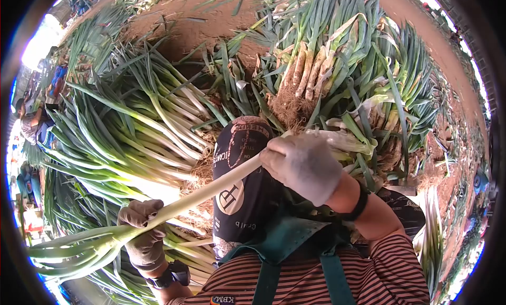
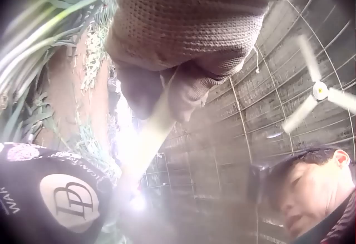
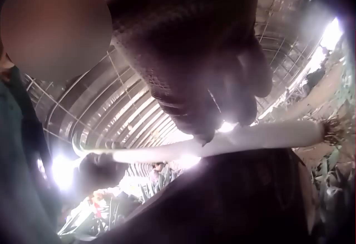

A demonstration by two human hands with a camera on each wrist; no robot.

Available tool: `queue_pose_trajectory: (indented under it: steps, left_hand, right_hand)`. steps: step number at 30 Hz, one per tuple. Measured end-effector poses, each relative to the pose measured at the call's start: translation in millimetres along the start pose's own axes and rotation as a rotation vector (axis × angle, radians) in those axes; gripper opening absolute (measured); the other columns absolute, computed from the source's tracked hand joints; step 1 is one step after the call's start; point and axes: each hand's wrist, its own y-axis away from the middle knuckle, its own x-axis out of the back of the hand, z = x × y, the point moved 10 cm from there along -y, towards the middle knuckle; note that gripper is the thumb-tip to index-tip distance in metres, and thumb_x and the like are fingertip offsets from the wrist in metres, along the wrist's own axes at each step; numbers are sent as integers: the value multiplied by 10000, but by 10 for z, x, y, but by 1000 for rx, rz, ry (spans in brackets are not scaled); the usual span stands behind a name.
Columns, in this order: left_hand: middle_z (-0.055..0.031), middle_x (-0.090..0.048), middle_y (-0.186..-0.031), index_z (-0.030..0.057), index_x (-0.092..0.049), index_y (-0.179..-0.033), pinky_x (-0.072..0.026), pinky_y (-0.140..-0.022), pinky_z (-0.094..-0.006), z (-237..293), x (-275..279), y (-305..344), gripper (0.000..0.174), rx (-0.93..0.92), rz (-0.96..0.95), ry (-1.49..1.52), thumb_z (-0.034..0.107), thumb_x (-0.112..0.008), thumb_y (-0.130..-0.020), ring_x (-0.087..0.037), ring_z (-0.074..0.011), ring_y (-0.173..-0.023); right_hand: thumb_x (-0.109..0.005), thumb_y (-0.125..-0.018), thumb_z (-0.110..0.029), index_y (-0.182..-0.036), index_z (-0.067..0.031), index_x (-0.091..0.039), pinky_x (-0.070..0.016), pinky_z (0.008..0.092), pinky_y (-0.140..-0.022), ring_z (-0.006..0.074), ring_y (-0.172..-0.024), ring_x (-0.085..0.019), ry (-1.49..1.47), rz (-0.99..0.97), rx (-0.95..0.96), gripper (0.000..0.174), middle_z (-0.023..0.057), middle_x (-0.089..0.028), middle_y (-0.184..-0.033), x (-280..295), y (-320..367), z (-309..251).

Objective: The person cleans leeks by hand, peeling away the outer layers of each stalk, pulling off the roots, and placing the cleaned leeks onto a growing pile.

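One long leek (image 1: pixel 208 191) slants across the person's front, over a dark patterned trouser leg (image 1: pixel 232 162). My gloved left hand (image 1: pixel 142 234) grips it where the pale shaft turns into green leaves. Farther along, toward the root end, my gloved right hand (image 1: pixel 308 168) holds the white shaft between thumb and fingers. In the right wrist view the leek's trimmed-looking root tuft (image 3: pixel 332 131) sticks out past the right hand (image 3: pixel 208 66). Curled fingers of the left glove (image 2: pixel 189 32) wrap the shaft in the left wrist view.
Clean white-stemmed leeks (image 1: pixel 132 141) lie heaped on the left. Unpeeled leeks (image 1: pixel 311 68) with brown roots are piled ahead and to the right. Loose peeled leaves (image 1: pixel 342 139) lie beyond the right hand. Bare reddish ground (image 1: pixel 195 20) shows at the back.
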Motion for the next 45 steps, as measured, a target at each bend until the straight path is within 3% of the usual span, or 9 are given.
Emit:
queue_pose_trajectory:
  steps: [8, 14, 19, 23, 26, 31, 33, 38, 45]
  left_hand:
    - [-56, -588, -721, 99, -538, -760, -529, -793, -404, 79, 115, -11, 364, -16, 86, 120, 19, -864, -621, -612, -200, -724]
    - [-8, -498, -524, 97, -520, -660, -527, -610, -383, 232, -9, -83, 354, -173, -35, 138, 10, -862, -631, -512, -144, -475]
    - [-50, -569, -668, 106, -529, -764, -541, -664, -378, 130, 101, -63, 326, -120, 19, 185, 43, -843, -708, -558, -144, -598]
    - [-16, -545, -849, 96, -486, -927, -505, -809, -321, -32, 7, -131, 509, -36, 29, 262, 186, -909, -659, -576, -152, -840]
    - [-30, -576, -950, 53, -522, -1061, -477, -904, -313, 109, 138, -301, 513, -62, 192, 203, 326, -829, -753, -581, -177, -942]
    - [-62, -633, -1082, -30, -493, -1339, -484, -908, -299, 60, 1439, -1015, 504, -1, 368, 120, 270, -621, -955, -605, -143, -954]
    - [-42, -627, -1020, -11, -557, -1248, -488, -855, -276, -115, 1883, -1500, 379, 145, 206, 101, 250, -590, -975, -592, -121, -884]
    - [46, -570, -870, 198, -634, -1104, -410, -783, -338, -1254, 3957, -1852, 386, 620, 693, -318, 440, -728, -817, -517, -118, -758]
    - [-85, -649, -1047, 4, -546, -1276, -482, -905, -312, 140, -222, -1959, 372, 66, 57, -182, 215, -556, -970, -611, -161, -971]
  right_hand:
    - [-601, -802, -159, -804, -69, -593, -503, 313, -558, 192, -641, -613, 367, -108, 98, 91, 63, -549, -755, -218, -51, -195]
    - [-593, -838, -149, -859, -60, -553, -493, 367, -465, 233, -576, -639, 415, -2, -279, 100, 98, -592, -750, -194, 64, 661]
    - [-684, -828, -279, -897, -71, -568, -508, 411, -595, 313, -655, -637, 238, 45, -678, 248, 91, -620, -780, -24, 631, 1553]
    - [-791, -707, -313, -992, -95, -626, -509, 410, -728, 308, -837, -629, -56, 251, -171, 395, 105, -637, -843, 202, 170, 465]
    - [-745, -740, -238, -919, -114, -646, -512, 439, -682, 319, -759, -645, -40, 42, -345, 239, 111, -633, -728, -207, 314, 789]
    - [-607, -843, -297, -884, -99, -632, -510, 481, -697, 377, -742, -651, 92, -84, -842, 204, 144, -664, -735, -560, 1298, 2072]
    - [-593, -852, -314, -902, -96, -629, -511, 485, -730, 384, -793, -655, 18, -101, -930, 226, 165, -678, -794, -561, 1556, 2174]
    - [-607, -854, -357, -982, -90, -626, -509, 469, -768, 372, -841, -661, -63, -98, -942, 297, 175, -689, -855, -518, 1611, 2155]
    - [-599, -873, -375, -1068, -67, -626, -513, 438, -810, 348, -908, -664, -212, -86, -926, 366, 179, -693, -947, -711, 957, 2420]
